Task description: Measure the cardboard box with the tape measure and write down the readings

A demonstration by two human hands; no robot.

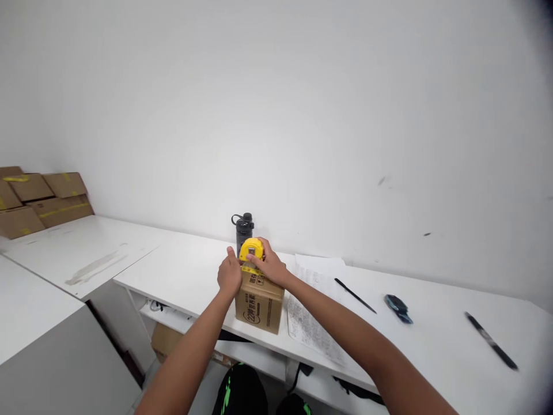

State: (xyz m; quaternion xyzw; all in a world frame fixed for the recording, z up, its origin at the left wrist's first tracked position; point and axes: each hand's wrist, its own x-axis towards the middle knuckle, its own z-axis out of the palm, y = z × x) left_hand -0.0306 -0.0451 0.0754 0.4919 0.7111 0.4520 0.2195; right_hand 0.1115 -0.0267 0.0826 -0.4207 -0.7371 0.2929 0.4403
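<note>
A small brown cardboard box stands on the white desk near its front edge. On top of it sits a yellow tape measure. My right hand is wrapped round the tape measure from the right and rests on the box top. My left hand is closed at the box's upper left corner, its thumb up against the tape measure; whether it pinches the tape end I cannot make out.
A dark water bottle stands behind the box by the wall. Printed papers lie right of the box, then a black pen, a small dark blue object and another black pen. Cardboard boxes are stacked far left.
</note>
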